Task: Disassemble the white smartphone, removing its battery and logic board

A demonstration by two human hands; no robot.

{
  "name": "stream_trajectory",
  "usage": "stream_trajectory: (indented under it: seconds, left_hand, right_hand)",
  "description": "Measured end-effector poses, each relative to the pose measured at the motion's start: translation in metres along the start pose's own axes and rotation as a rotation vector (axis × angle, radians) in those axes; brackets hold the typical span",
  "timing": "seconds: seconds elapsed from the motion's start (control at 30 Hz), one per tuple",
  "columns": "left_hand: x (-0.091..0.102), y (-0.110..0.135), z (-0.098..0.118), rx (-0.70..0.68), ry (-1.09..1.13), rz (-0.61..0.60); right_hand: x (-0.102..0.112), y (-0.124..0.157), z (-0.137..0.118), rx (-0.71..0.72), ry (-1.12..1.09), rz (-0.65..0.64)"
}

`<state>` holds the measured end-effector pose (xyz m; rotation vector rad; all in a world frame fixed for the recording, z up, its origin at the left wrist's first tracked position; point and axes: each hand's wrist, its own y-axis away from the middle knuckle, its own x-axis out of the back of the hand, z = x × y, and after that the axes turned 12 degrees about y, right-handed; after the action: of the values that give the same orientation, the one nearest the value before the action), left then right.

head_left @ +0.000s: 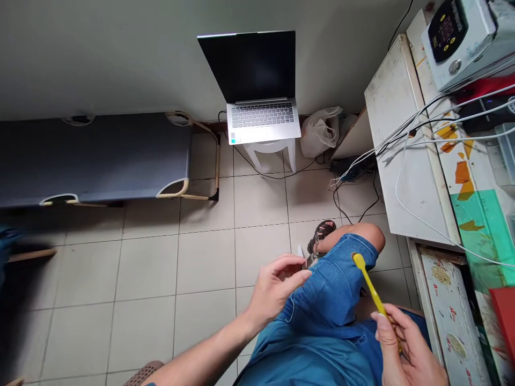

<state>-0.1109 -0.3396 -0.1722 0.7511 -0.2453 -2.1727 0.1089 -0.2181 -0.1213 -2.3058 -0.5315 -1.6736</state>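
Note:
My right hand (406, 343) is closed around the handle of a yellow toothbrush (372, 289). The brush head points up and to the left, above my knee, with a bit of brown bristle showing at its edge. My left hand (277, 284) pinches a small, shiny, dark-grey piece (309, 261) between thumb and fingers; it is too small to name. The two hands are apart, the left over my thigh in blue denim shorts (333, 284). Brush and small piece do not touch.
An open laptop (263, 115) stands on a white stool (269, 147) by the wall. A grey folding cot (96, 161) is at left, a plastic bag (321, 133) right of the stool. Cables (402, 145) hang over the cluttered bench (454, 161), which carries a device with a display (458, 43).

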Motion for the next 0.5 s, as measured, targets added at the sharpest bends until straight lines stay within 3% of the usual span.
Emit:
stream_trajectory:
  seconds: [0.1, 0.17, 0.33, 0.5]
  left_hand:
    - [0.004, 0.000, 0.005, -0.468, -0.517, -0.026]
    - [0.003, 0.001, 0.007, -0.608, -0.680, -0.040]
    - [-0.003, 0.004, 0.010, -0.634, -0.779, -0.062]
    - [-0.007, 0.005, 0.013, -0.620, -0.783, -0.081]
  right_hand:
    - [0.007, 0.002, -0.002, 0.102, -0.018, -0.011]
    - [0.009, 0.001, -0.006, 0.239, -0.039, 0.055]
    - [0.007, -0.010, -0.018, 0.588, -0.063, 0.098]
    - [0.007, -0.019, -0.019, 0.633, -0.058, 0.117]
